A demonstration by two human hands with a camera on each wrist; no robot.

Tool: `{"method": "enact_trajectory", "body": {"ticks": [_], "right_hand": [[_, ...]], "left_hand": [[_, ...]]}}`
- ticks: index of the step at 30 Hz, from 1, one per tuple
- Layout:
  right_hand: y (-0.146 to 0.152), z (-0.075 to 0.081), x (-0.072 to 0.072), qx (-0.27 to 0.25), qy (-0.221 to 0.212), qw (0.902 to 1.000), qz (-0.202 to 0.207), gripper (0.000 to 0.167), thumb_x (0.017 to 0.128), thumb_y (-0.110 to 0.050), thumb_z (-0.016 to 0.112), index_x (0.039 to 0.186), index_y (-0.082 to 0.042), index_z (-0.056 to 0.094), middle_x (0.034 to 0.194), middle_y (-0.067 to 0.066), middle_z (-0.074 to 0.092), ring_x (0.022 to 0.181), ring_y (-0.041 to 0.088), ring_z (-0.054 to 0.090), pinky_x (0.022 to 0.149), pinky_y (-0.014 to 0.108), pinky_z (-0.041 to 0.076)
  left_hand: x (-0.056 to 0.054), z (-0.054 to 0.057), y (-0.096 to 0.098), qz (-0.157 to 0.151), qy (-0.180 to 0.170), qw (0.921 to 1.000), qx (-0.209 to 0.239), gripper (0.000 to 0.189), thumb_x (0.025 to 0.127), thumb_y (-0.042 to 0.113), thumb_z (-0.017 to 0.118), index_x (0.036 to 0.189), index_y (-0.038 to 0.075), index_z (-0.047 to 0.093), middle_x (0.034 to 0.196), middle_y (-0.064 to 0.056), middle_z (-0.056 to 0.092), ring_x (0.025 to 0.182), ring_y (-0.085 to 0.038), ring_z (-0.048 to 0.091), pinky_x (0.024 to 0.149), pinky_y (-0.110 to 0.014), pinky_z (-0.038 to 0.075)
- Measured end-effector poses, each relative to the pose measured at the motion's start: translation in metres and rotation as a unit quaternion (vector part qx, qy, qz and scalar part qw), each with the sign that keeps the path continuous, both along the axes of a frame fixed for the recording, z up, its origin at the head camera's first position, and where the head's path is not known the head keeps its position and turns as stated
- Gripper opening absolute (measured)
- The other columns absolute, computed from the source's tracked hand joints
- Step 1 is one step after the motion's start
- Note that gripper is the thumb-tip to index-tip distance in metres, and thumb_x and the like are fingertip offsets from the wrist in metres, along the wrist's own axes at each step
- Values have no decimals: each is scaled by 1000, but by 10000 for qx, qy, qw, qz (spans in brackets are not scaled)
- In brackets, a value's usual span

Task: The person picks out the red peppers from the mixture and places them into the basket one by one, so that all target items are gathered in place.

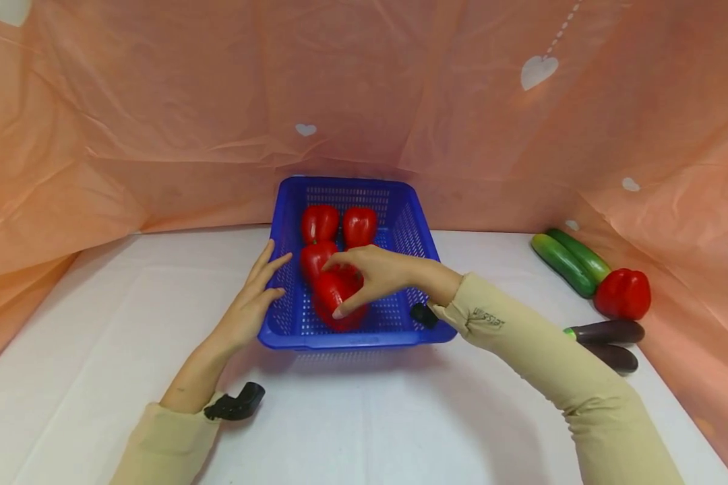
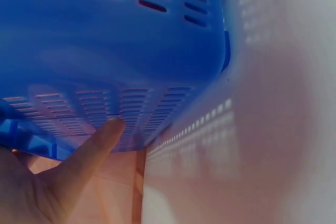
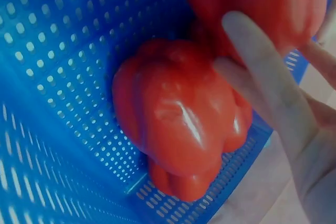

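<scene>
My right hand reaches into a blue perforated basket and grips a red bell pepper near its front, thumb on the near side and fingers on the far side. In the right wrist view, fingers lie against that pepper. Several more red bell peppers sit behind it in the basket. My left hand is at the basket's left side with spread, fairly straight fingers at the rim. The left wrist view shows a straight finger along the slotted outer wall.
On the right of the white table lie two green cucumbers, another red bell pepper and two dark eggplants. A peach cloth with white hearts hangs close behind the basket and along the sides.
</scene>
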State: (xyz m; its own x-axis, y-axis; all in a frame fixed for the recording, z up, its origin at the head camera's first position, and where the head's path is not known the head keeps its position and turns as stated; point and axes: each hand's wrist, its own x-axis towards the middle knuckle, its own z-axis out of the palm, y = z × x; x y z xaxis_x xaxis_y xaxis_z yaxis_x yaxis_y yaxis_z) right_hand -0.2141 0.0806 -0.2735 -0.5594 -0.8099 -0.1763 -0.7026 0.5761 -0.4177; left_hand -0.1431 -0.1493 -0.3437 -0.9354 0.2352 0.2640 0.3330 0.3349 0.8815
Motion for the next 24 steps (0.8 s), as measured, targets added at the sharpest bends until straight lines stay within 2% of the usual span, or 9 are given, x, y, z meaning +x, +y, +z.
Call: {"method": "enact_trajectory", "body": {"ticks": [7,15,21,24], "right_hand": [[-12,-10,-1,-119,154,9998,30,70,75,-42,78,132,-12,50,127,7,60,114,20,56,92,32,52],[-17,-16,1,137,-14,9991,390,72,77,-39,78,135,-6,50,123,8,62,85,17,64,76,18,53],[-10,-8,-1,-6,-51,9995,319,74,77,-34,79,139,-6,48,128,12,59,96,25,65,84,31,55],[-3,-1,-2,-232,148,9993,258,74,77,-35,79,138,-6,49,129,14,58,105,28,61,90,38,53]], "left_hand": [[0,0,1,8,0,10000,-43,51,93,-2,37,144,-6,35,161,-16,-1,148,-37,-4,115,-62,0],[0,-1,1,-11,25,10000,-15,52,92,-2,38,144,-7,35,161,-16,0,148,-37,-4,114,-64,1],[-1,-1,1,-4,15,10000,-27,52,92,-1,37,144,-6,35,161,-15,-1,148,-38,-4,114,-64,1],[-1,-1,0,9,-8,10000,-35,52,92,-1,38,144,-6,35,162,-15,-1,148,-38,-4,113,-64,1]]}}
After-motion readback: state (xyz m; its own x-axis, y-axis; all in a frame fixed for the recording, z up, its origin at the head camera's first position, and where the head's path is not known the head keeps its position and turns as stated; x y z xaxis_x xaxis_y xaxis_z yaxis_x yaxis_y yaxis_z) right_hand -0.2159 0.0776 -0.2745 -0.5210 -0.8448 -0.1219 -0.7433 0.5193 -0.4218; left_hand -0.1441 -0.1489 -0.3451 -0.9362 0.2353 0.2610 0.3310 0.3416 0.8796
